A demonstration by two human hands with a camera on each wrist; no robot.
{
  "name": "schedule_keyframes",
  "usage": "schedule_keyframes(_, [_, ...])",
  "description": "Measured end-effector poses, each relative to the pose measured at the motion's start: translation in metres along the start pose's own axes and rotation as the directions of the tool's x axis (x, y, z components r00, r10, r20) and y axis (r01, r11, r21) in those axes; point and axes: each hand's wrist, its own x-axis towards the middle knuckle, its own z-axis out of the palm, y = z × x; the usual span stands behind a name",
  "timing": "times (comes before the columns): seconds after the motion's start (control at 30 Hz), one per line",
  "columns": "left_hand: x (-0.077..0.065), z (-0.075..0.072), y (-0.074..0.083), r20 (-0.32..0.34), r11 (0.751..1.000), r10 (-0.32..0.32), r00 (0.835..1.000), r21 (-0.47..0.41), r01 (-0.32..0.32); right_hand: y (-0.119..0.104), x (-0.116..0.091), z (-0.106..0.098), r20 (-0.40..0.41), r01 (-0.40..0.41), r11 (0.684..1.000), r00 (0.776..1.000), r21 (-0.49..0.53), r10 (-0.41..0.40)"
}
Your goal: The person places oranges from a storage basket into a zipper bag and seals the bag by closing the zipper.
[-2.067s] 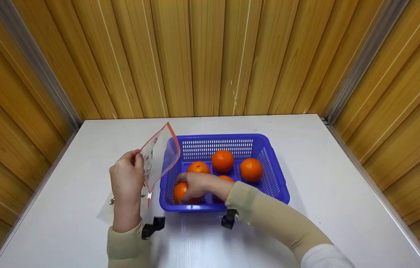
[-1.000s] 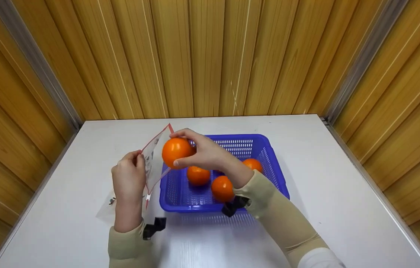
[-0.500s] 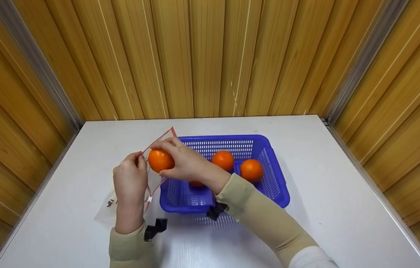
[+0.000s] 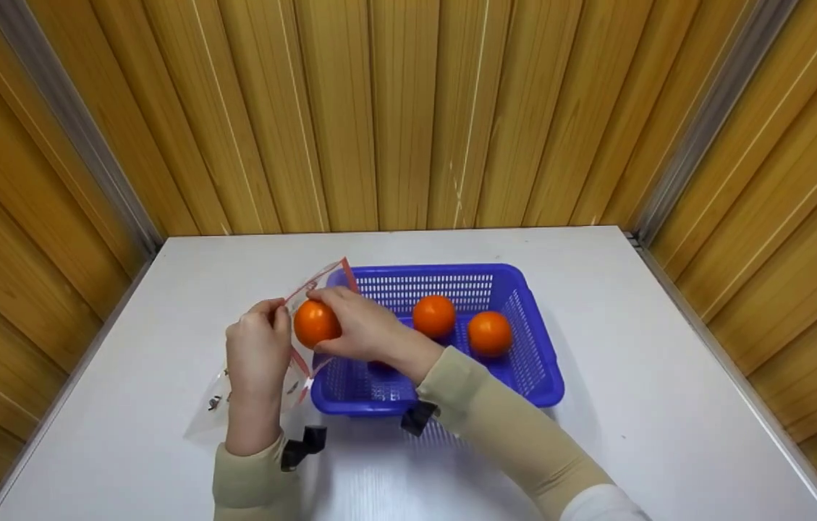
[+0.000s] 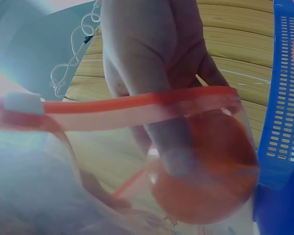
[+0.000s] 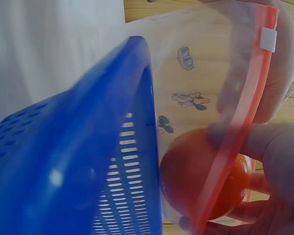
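Observation:
My left hand [image 4: 257, 354] pinches the red-edged rim of a clear zip bag [image 6: 206, 68] printed with small cartoon figures; a white slider [image 6: 268, 39] sits on its zip. The bag's mouth gapes toward the basket. My right hand [image 4: 365, 325] grips an orange [image 4: 315, 324], fingers and thumb spread round it. In both wrist views the orange and some fingertips show through the clear plastic, inside the mouth. A blue basket [image 4: 538, 362] stands just right of the bag. Two more oranges, a rear one [image 4: 434, 316] and a right one [image 4: 490, 333], lie in it; my right arm hides part of its inside.
The white table [image 4: 669, 376] bears the basket near its middle. Wood-patterned panels [image 4: 408, 116] rise behind and on both sides. The bag's lower end [image 4: 205, 420] spreads over the table at the left.
My right hand has lifted an orange from the basket's left part and carried it left into the bag's mouth. My left hand keeps its pinch; the bag's rim has shifted slightly right and down.

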Motion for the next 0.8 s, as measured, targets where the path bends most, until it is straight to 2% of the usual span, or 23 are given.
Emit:
schedule_keyframes(0.03, [0.000, 0.000, 0.000, 0.003, 1.000, -0.005, 1.000, -0.002, 0.005, 0.002, -0.002, 0.001, -0.040, 0.002, 0.999, 0.999, 0.046, 0.000])
schedule_keyframes(0.1, [0.000, 0.000, 0.000, 0.009, 1.000, -0.017, 1.000, -0.006, 0.017, 0.006, -0.007, 0.002, -0.144, -0.028, 0.987, 0.988, 0.156, 0.050])
schedule_keyframes(0.17, [0.000, 0.000, -0.001, 0.013, 1.000, -0.026, 1.000, -0.008, 0.027, 0.009, -0.012, 0.001, -0.235, -0.094, 0.963, 0.960, 0.253, 0.155])
schedule_keyframes(0.2, [0.000, -0.001, -0.001, 0.014, 0.999, -0.032, 0.999, -0.009, 0.032, 0.011, -0.014, -0.001, -0.254, -0.143, 0.943, 0.941, 0.299, 0.223])
schedule_keyframes(0.27, [0.001, -0.002, -0.001, 0.020, 0.999, -0.040, 0.999, -0.013, 0.040, 0.013, -0.017, -0.003, -0.225, -0.268, 0.900, 0.907, 0.344, 0.356])
schedule_keyframes(0.33, [0.001, -0.002, 0.000, 0.033, 0.999, -0.048, 0.998, -0.013, 0.049, 0.016, -0.020, -0.006, -0.096, -0.389, 0.852, 0.890, 0.350, 0.446])
schedule_keyframes(0.43, [0.002, -0.004, 0.001, 0.078, 0.997, -0.070, 0.995, -0.025, 0.072, 0.021, -0.021, -0.006, 0.097, -0.460, 0.814, 0.884, 0.355, 0.458])
schedule_keyframes(0.5, [0.003, -0.005, 0.002, 0.132, 0.994, -0.087, 0.987, -0.050, 0.094, 0.023, -0.021, -0.006, 0.156, -0.463, 0.795, 0.885, 0.392, 0.438])
schedule_keyframes(0.57, [0.002, -0.008, 0.002, 0.187, 0.989, -0.105, 0.977, -0.082, 0.122, 0.024, -0.020, -0.004, 0.150, -0.443, 0.784, 0.894, 0.435, 0.422])
schedule_keyframes(0.63, [0.001, -0.010, 0.002, 0.212, 0.987, -0.108, 0.971, -0.093, 0.131, 0.024, -0.019, -0.004, 0.120, -0.428, 0.769, 0.897, 0.476, 0.425])
schedule_keyframes(0.73, [-0.002, -0.014, 0.000, 0.182, 0.993, -0.099, 0.978, -0.047, 0.109, 0.022, -0.019, -0.003, 0.079, -0.398, 0.745, 0.902, 0.535, 0.425])
schedule_keyframes(0.8, [-0.003, -0.016, -0.001, 0.131, 0.995, -0.097, 0.987, 0.021, 0.095, 0.021, -0.019, -0.003, 0.050, -0.369, 0.748, 0.910, 0.552, 0.412])
